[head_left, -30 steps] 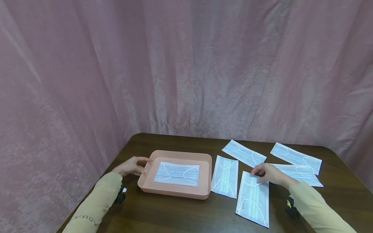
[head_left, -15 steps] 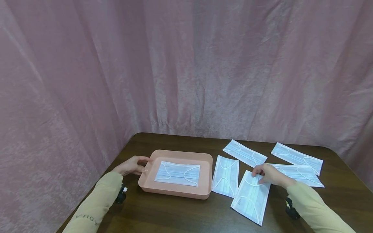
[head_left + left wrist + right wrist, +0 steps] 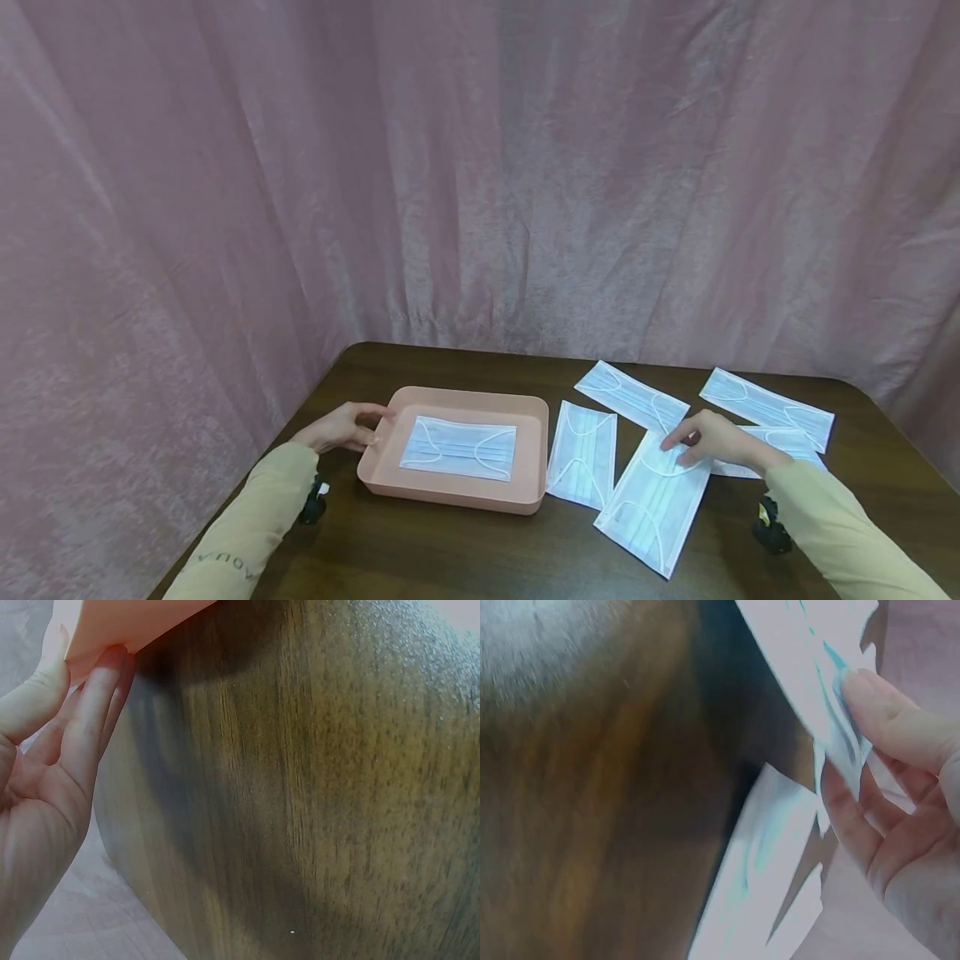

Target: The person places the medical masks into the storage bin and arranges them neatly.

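At the left end of a shallow pink tray [image 3: 453,500], my left hand [image 3: 341,427] grips the rim. The left wrist view has its thumb and fingers on either side of the tray's corner [image 3: 142,626]. A pleated blue face mask [image 3: 457,450] with white ear loops lies flat inside the tray. My right hand [image 3: 723,437] pinches the upper end of another face mask [image 3: 652,512], which slants over the table. In the right wrist view the thumb presses the mask's end [image 3: 810,675] against the fingers, and the mask bends there.
Beside the tray's right side lies a face mask [image 3: 581,458]. Farther back are a slanted mask [image 3: 630,393], a mask at the far right [image 3: 765,408] and one partly behind my right hand [image 3: 787,440]. The brown table [image 3: 435,550] meets a pink curtain [image 3: 480,167].
The pinched mask has swung from nearly straight to slanted, its lower end going left, and has then shifted up and right with my right hand. The left hand and tray stay put.
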A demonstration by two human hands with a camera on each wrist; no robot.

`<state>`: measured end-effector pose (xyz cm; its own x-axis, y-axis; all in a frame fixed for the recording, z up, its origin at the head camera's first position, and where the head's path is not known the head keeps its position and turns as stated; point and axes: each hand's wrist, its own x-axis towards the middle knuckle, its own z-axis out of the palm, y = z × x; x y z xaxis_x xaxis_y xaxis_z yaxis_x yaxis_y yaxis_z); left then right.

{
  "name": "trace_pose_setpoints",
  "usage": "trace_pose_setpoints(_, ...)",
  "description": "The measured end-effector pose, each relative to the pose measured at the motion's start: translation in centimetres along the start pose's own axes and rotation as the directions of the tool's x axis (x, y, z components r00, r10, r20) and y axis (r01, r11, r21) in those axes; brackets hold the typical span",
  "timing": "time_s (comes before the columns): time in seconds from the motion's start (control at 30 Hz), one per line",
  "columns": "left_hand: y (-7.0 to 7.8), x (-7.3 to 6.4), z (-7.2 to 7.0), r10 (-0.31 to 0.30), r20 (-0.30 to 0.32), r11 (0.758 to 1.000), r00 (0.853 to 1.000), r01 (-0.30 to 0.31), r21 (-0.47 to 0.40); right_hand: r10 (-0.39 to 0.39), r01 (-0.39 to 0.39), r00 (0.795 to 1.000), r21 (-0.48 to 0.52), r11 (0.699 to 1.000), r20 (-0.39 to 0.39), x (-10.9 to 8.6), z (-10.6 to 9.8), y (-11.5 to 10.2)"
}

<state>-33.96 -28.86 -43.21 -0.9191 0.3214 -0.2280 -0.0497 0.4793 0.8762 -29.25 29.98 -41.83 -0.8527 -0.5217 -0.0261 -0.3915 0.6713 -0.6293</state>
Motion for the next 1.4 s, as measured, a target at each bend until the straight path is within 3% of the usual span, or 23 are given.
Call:
trace_pose_setpoints(0.23,-0.1,-0.1,0.0,0.021,0.028,1.000,0.999,-0.021,-0.005,-0.021,0.020,0.999,0.028,0.999,0.028,-0.6,-1.6,0.0)
trace_pose_setpoints(0.7,-0.1,0.1,0.0,0.012,0.011,1.000,1.000,-0.012,0.002,-0.041,0.048,0.997,0.124,0.991,-0.062,-2.9,-3.8,0.0)
trace_pose_setpoints(0.83,-0.1,0.1,0.0,0.005,-0.006,1.000,1.000,-0.005,0.002,0.012,0.006,0.994,0.167,0.986,-0.108,-3.8,-4.7,-0.1)
trace_pose_setpoints(1.07,0.0,0.0,-0.2,0.016,-0.005,1.000,1.000,-0.016,0.013,0.135,-0.069,0.957,0.253,0.965,-0.255,-4.4,-5.1,-0.1)
trace_pose_setpoints(1.4,0.2,-0.3,-0.1,0.026,0.013,1.000,1.000,-0.026,0.002,0.166,-0.032,0.921,0.356,0.934,-0.352,-3.0,-3.3,-0.6)
